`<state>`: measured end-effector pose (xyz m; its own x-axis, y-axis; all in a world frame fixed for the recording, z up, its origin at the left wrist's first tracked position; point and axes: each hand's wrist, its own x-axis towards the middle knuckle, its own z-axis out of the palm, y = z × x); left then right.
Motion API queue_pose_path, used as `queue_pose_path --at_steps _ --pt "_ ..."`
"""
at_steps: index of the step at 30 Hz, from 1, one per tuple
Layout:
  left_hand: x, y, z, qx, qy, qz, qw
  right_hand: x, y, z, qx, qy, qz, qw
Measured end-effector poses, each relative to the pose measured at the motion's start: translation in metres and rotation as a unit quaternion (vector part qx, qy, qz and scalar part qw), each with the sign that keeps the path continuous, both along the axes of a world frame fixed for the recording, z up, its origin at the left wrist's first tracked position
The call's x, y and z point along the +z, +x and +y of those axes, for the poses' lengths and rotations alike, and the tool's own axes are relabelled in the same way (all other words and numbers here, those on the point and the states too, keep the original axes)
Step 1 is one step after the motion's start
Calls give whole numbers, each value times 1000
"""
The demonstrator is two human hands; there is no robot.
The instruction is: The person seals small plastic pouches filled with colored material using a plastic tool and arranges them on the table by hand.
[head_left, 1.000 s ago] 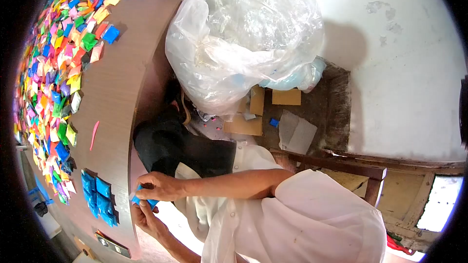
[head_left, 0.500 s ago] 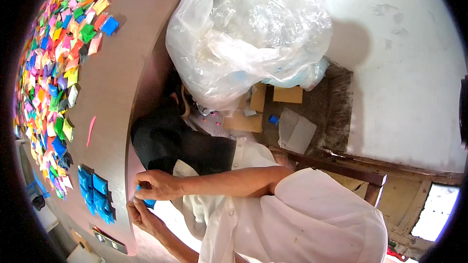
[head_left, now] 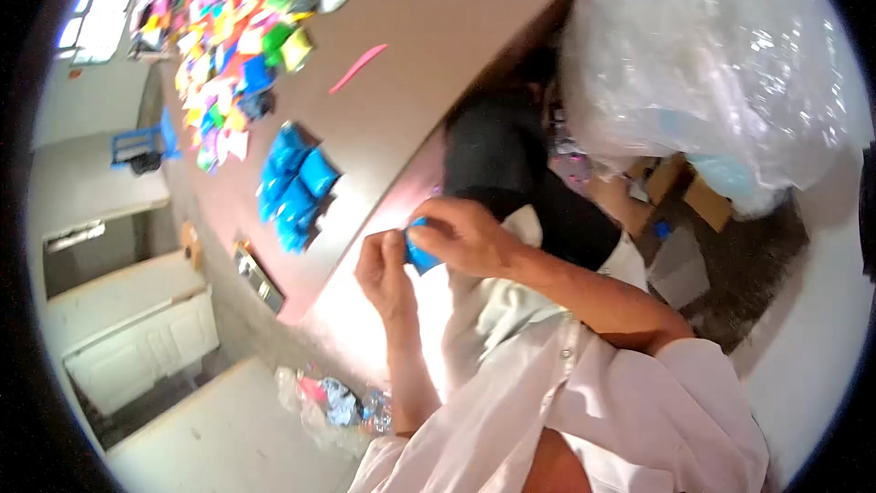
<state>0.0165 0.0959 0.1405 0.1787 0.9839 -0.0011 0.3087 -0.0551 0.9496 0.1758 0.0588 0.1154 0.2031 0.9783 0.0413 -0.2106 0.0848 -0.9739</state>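
A small blue packet is held between my two hands, just off the table's edge. My left hand pinches it from the left, with thumb and fingers together. From the right, my right hand grips its top, fingers curled over it. On the brown table lies a group of several blue packets, up and left of my hands. Farther up is a thin pink strip. A large pile of small packets in many colours spreads over the table's far left part.
A big clear plastic bag bulges at the upper right, above cardboard pieces. A dark flat object lies near the table's lower corner. Crumpled plastic is below the table, and white furniture stands at the lower left.
The view has swung left, so the table, bag and hands appear farther right and more of the room shows. Both hands still hold the blue packet.
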Motion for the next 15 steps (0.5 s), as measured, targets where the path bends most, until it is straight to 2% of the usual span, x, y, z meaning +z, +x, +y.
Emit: queue_pose_path --at_steps 3,6,9,11,15 --pt "7 5 -4 28 -36 -36 998 11 10 -3 63 -55 -15 996" --pt "-5 0 -5 35 -111 -98 988 0 3 -3 47 -55 20 997" --pt "-4 -5 -10 -3 -155 -77 985 -1 5 -3 37 -57 55 996" --pt "0 -1 -15 -51 -144 -48 987 2 7 -2 18 -57 84 995" --pt "3 4 -16 -14 -135 -43 990 5 10 -2 45 -67 81 993"
